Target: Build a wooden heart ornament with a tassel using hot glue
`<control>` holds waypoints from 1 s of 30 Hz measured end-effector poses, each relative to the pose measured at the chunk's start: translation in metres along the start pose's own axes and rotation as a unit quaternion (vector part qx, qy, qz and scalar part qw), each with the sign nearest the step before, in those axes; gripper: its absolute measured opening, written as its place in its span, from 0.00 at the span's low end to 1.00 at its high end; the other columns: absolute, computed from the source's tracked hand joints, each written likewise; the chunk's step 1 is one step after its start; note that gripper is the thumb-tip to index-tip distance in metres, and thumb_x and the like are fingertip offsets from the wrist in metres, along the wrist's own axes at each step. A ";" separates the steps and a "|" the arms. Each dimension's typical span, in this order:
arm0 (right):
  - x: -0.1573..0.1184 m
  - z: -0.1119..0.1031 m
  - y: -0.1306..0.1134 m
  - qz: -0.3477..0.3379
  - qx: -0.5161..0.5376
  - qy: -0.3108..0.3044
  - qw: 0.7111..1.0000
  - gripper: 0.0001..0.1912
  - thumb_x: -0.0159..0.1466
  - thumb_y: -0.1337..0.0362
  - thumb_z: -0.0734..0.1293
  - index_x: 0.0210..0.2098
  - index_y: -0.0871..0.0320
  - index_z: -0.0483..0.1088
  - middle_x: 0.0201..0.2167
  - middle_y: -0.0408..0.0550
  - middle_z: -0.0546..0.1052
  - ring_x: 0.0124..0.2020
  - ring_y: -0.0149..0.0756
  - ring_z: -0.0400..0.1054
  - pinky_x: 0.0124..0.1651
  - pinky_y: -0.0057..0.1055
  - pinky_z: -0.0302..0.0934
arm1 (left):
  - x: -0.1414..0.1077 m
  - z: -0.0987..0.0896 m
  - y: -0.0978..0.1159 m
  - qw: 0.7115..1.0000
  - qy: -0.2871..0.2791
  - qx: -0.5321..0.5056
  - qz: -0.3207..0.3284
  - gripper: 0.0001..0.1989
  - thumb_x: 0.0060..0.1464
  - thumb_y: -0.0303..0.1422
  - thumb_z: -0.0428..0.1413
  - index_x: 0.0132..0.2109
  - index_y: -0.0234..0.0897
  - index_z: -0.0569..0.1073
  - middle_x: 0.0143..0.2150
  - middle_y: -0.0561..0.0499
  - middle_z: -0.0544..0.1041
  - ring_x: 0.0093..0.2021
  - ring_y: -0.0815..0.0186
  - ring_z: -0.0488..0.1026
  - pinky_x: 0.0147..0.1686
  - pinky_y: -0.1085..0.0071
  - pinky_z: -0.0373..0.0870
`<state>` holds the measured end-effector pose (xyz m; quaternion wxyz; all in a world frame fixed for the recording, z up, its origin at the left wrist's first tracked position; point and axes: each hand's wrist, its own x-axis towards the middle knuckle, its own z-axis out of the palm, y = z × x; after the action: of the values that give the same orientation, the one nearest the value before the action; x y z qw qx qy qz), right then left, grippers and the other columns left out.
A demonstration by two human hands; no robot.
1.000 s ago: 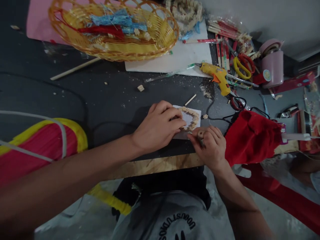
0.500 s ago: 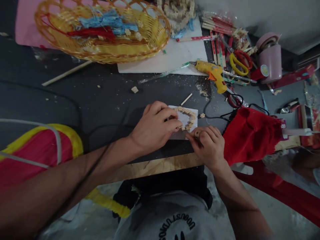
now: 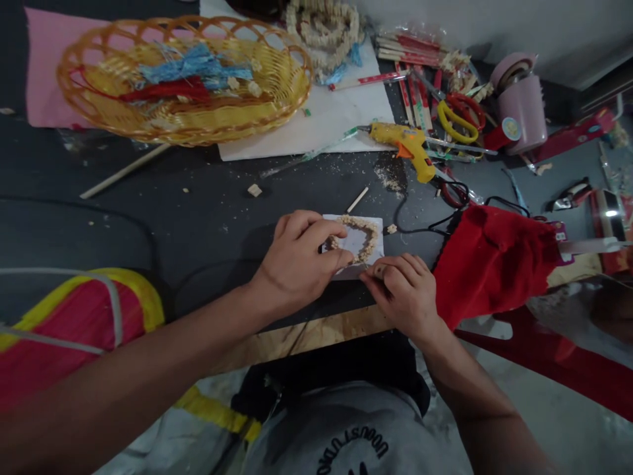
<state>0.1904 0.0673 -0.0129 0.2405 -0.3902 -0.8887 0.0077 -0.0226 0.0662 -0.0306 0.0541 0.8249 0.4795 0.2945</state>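
**A light wooden ring, to be held by its sturdier rim**

The ring of small wooden pieces [image 3: 372, 243] lies flat on the white paper [image 3: 355, 239], near the front edge of the tabletop [image 3: 212, 218]. I judge it very light and rather stiff, but fragile at the joints between the pieces. The rough wood should not be slippery; the thin paper may slide more easily. Better you take it by the outer rim, with soft pressure, and do not squeeze across the opening.

Your left hand [image 3: 297, 264] has thumb and forefinger parted at the left side of the ring; whether they pinch it, I cannot tell. Your right hand [image 3: 408, 290] is curled around a small round-ended object [image 3: 380, 270], mostly hidden, just beside the ring's near side.

Farther out are a loose wooden piece [image 3: 391, 229], a short stick [image 3: 357, 199] and the yellow glue gun [image 3: 408, 146].
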 end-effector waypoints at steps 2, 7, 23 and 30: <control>-0.001 0.000 0.000 0.002 0.000 0.002 1.000 0.10 0.66 0.64 0.69 0.28 0.55 0.69 0.29 0.43 0.80 0.31 0.33 0.69 0.35 0.33 0.55 | 0.000 0.000 0.000 1.000 -0.001 0.006 -0.003 0.08 0.60 0.30 0.55 0.36 0.44 0.80 0.48 0.50 0.75 0.49 0.57 0.63 0.45 0.59 0.59; -0.005 0.001 -0.003 0.002 0.000 0.008 1.000 0.08 0.66 0.64 0.69 0.30 0.56 0.70 0.32 0.44 0.81 0.32 0.34 0.70 0.35 0.33 0.56 | 0.000 0.000 0.001 1.000 -0.004 0.005 -0.004 0.08 0.60 0.29 0.55 0.36 0.44 0.79 0.50 0.50 0.73 0.49 0.57 0.62 0.48 0.58 0.59; -0.014 0.008 -0.006 0.018 0.033 0.038 0.999 0.06 0.65 0.63 0.70 0.32 0.56 0.73 0.32 0.43 0.81 0.31 0.31 0.68 0.35 0.32 0.53 | 0.005 -0.020 0.000 0.999 -0.031 0.029 -0.027 0.07 0.61 0.31 0.56 0.41 0.44 0.79 0.51 0.46 0.74 0.51 0.54 0.65 0.50 0.51 0.67; -0.016 0.010 -0.006 0.023 0.044 0.038 0.998 0.06 0.66 0.64 0.69 0.32 0.56 0.73 0.33 0.43 0.81 0.31 0.32 0.67 0.34 0.32 0.51 | 0.012 -0.024 0.010 0.994 -0.101 0.038 -0.015 0.06 0.60 0.33 0.58 0.43 0.44 0.78 0.53 0.47 0.73 0.51 0.53 0.64 0.50 0.52 0.66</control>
<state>0.1917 0.0539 -0.0272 0.2911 -0.3995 -0.8685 0.0379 -0.0234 0.0661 -0.0024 0.0752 0.8445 0.4949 0.1904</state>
